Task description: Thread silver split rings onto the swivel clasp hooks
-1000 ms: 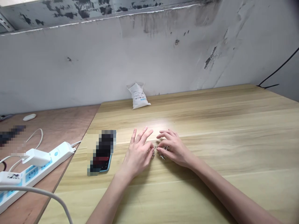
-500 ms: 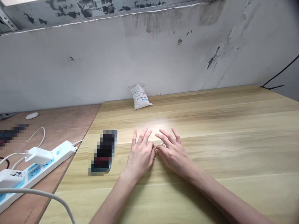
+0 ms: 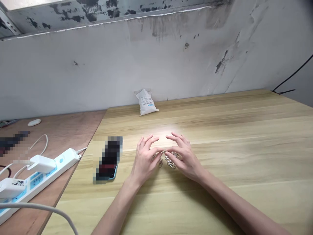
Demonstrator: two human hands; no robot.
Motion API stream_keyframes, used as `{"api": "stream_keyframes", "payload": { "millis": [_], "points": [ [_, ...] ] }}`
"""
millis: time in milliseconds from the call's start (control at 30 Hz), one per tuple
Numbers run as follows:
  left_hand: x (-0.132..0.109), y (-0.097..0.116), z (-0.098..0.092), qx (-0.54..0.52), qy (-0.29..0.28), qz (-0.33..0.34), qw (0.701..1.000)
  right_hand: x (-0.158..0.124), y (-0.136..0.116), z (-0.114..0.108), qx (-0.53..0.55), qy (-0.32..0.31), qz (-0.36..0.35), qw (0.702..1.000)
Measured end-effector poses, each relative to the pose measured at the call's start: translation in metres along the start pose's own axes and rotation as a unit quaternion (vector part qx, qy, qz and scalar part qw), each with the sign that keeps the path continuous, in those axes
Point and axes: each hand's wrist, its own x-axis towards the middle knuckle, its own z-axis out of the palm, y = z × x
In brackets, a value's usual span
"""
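Wall (image 3: 97,71) fills the top of the view, pale and streaked with dark stains, with a metal-edged ledge (image 3: 97,13) running along its top. A black cable (image 3: 288,77) comes down at the far right corner.

Below the wall, a long, light wooden desk (image 3: 220,137) meets a lower, reddish plywood table (image 3: 56,137) on the left. On the plywood lie a white power strip (image 3: 57,161) with a white charger (image 3: 41,164) and a white plug (image 3: 11,187) in its sockets, plus a small white oval object (image 3: 34,122). A dark, blurred object (image 3: 12,143) lies near the table's left edge, and a thick white cable (image 3: 36,205) crosses the lower left corner.

On the desk, a white paper bag (image 3: 146,102) stands against the wall. A phone (image 3: 109,160) in a blue case lies flat, mostly blurred, left of the hands.

Both bare hands hover close together near the middle of the desk, fingers curved downward. The left hand (image 3: 145,160) and right hand (image 3: 184,156) nearly meet, with a cluster of linked metal clips (image 3: 170,162) on the desk between and under them. The fingertips (image 3: 161,151) touch or almost touch the clips, but whether either hand is gripping them cannot be told.
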Motion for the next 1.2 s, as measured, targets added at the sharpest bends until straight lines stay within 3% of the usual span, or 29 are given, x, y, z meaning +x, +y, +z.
{"api": "stream_keyframes", "payload": {
  "millis": [567, 967, 1200],
  "points": [
    [0.003, 0.002, -0.007, 0.038, 0.089, 0.043, 0.994, 0.000, 0.005, 0.000, 0.036, -0.019, 0.024, 0.999],
    [0.002, 0.008, -0.010, 0.104, 0.039, 0.042, 0.993, 0.001, 0.001, 0.000, -0.017, -0.043, -0.001, 0.999],
    [0.003, 0.008, -0.010, 0.116, 0.006, 0.043, 0.992, 0.000, -0.001, 0.006, -0.032, -0.016, -0.013, 0.999]
  ]
}}
